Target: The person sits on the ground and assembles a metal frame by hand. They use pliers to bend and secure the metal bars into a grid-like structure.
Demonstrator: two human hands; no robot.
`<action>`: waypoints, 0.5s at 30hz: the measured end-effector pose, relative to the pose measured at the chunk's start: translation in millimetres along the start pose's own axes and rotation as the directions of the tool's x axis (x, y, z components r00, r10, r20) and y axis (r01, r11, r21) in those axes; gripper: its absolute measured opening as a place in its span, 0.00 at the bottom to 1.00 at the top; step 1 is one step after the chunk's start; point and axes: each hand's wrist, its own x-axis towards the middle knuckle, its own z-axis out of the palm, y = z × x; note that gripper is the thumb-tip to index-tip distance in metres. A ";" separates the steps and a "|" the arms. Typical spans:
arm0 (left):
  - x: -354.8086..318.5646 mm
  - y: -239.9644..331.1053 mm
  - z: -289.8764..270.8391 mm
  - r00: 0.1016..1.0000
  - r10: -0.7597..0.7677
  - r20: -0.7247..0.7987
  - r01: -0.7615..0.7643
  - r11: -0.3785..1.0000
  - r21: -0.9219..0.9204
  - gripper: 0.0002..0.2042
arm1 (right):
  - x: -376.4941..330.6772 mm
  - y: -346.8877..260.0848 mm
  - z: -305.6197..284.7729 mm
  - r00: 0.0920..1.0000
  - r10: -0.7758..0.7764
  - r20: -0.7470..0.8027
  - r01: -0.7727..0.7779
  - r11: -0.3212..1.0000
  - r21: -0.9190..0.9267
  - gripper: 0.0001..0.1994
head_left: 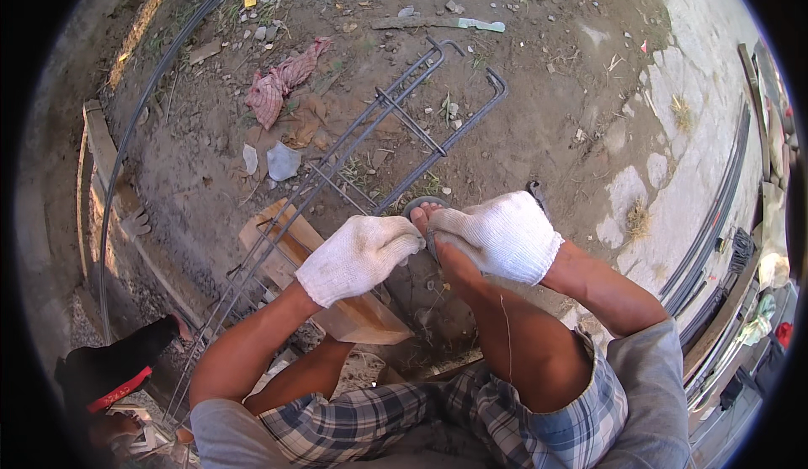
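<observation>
My left hand (358, 254), in a white knit glove, is closed with the fingertips pinched together. It is beside the steel rebar cage (370, 111), whose long bars and stirrups run from upper middle to lower left. My right hand (502, 235), gloved the same way, is closed just to the right, over my sandalled foot (426, 210). What either hand pinches is too small or hidden to make out. A thin pale thread (507, 334) hangs over my right knee. Behind my right glove a small dark object (536, 191) shows, its kind unclear.
A wooden plank (358, 322) lies under the cage. A red checked cloth (284, 82) and a pale scrap (284, 161) lie on the dirt. Long dark rods (715, 208) are along the right. At lower left is another person's dark-clothed limb (114, 359).
</observation>
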 end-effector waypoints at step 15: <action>9.7 2.7 -10.7 0.782 0.612 0.122 -0.497 0.493 0.714 0.24 | -0.1 21.1 21.3 0.795 0.093 0.600 -0.600 -0.037 0.799 0.14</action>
